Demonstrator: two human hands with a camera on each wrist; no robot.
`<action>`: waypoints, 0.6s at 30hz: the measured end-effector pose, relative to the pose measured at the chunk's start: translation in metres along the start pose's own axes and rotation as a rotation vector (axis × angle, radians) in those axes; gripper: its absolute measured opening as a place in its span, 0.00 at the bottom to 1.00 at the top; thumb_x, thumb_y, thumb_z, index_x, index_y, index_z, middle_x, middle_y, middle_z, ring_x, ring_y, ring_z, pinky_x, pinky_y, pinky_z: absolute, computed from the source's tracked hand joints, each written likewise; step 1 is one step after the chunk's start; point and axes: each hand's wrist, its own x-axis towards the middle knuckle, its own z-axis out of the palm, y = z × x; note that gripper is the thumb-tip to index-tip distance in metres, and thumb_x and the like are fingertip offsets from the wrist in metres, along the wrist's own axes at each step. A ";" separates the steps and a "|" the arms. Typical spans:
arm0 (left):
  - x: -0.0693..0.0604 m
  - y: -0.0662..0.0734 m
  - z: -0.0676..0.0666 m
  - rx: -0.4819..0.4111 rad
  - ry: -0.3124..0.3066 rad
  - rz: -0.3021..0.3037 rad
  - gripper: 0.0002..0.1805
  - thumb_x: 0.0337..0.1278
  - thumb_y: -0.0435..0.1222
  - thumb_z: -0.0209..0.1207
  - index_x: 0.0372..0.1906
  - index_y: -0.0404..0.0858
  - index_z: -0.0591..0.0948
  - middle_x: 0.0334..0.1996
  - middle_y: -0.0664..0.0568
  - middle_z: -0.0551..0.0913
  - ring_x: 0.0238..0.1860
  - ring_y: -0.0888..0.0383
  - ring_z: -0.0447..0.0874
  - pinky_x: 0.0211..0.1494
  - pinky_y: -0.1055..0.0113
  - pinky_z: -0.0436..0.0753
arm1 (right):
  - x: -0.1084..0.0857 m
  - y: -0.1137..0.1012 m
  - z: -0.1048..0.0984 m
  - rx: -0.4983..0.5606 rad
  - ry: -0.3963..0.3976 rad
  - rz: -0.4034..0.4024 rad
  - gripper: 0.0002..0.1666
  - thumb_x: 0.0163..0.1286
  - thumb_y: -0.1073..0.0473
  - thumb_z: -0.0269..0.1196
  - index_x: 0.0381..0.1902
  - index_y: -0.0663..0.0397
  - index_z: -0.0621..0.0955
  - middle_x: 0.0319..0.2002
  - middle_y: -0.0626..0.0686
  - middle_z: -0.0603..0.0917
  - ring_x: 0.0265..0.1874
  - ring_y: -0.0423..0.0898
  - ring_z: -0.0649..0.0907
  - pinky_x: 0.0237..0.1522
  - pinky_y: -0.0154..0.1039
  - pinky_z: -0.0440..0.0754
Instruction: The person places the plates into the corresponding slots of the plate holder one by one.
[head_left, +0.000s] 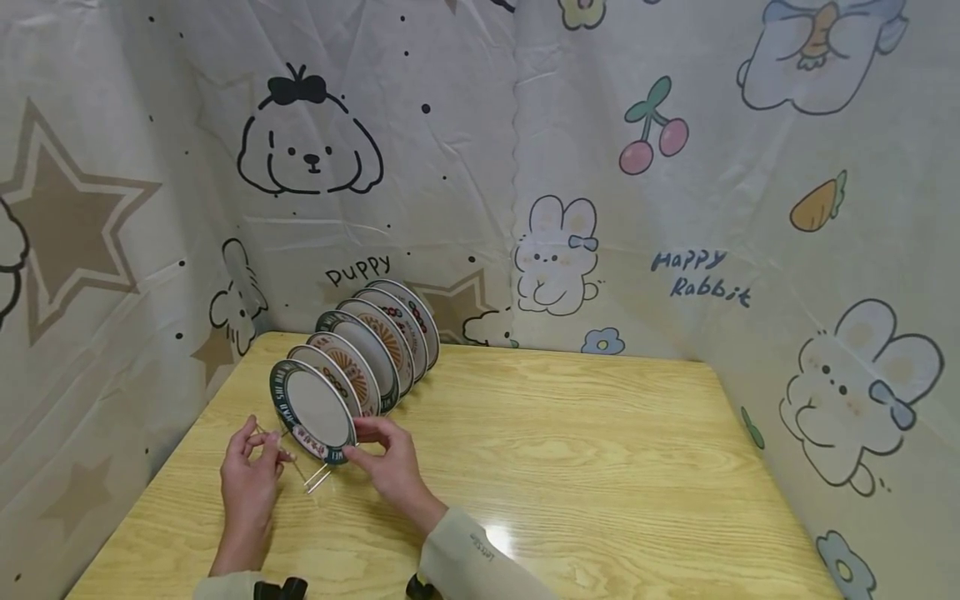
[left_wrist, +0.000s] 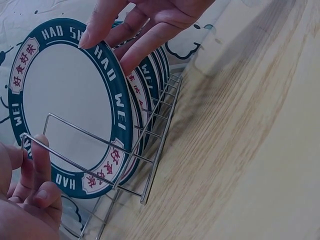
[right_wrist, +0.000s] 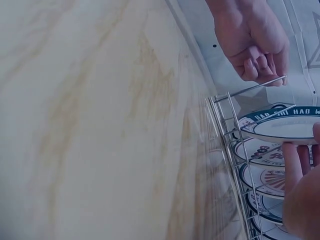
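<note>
A wire dish rack [left_wrist: 152, 175] holds a row of round plates standing on edge. At its near end is a white plate [head_left: 318, 408] with a dark green lettered rim. My right hand [head_left: 396, 468] holds this plate by its right edge, thumb on the front face and fingers behind. To the left, my left hand [head_left: 250, 483] pinches the end wire of the rack, as the left wrist view shows. Behind the front plate stand several more, among them one with an orange sunburst pattern [head_left: 348, 371]. The plates hide most of the rack in the head view.
The rack stands on the left part of a wood-grain table [head_left: 570, 467]. A printed cloth [head_left: 450, 167] with cartoon animals hangs behind and along both sides. The rearmost plate [head_left: 427, 321] is close to the back cloth.
</note>
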 end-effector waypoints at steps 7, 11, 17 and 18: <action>-0.001 0.002 0.001 -0.027 0.005 0.000 0.34 0.80 0.39 0.54 0.83 0.43 0.57 0.44 0.60 0.76 0.29 0.70 0.83 0.34 0.78 0.80 | 0.001 0.000 0.005 -0.016 0.041 0.018 0.20 0.64 0.69 0.73 0.54 0.57 0.86 0.50 0.56 0.88 0.45 0.36 0.86 0.55 0.46 0.86; -0.001 0.001 0.001 -0.015 0.009 -0.005 0.34 0.80 0.39 0.53 0.83 0.43 0.57 0.45 0.58 0.75 0.29 0.71 0.83 0.37 0.79 0.80 | 0.002 0.001 0.008 -0.041 0.067 0.022 0.18 0.63 0.68 0.74 0.52 0.54 0.87 0.48 0.53 0.89 0.44 0.36 0.87 0.61 0.48 0.82; -0.001 0.000 0.001 -0.004 0.011 -0.003 0.34 0.80 0.39 0.53 0.83 0.43 0.56 0.45 0.58 0.75 0.29 0.71 0.83 0.38 0.79 0.81 | 0.002 0.004 0.014 -0.037 0.127 0.033 0.16 0.61 0.67 0.76 0.47 0.52 0.89 0.43 0.52 0.91 0.41 0.36 0.87 0.57 0.40 0.81; -0.001 0.000 0.001 -0.003 0.012 0.000 0.34 0.80 0.39 0.53 0.83 0.43 0.56 0.45 0.58 0.75 0.29 0.71 0.83 0.38 0.79 0.81 | 0.002 0.004 0.016 -0.030 0.134 0.039 0.16 0.60 0.67 0.76 0.47 0.52 0.89 0.43 0.52 0.91 0.41 0.36 0.87 0.57 0.43 0.81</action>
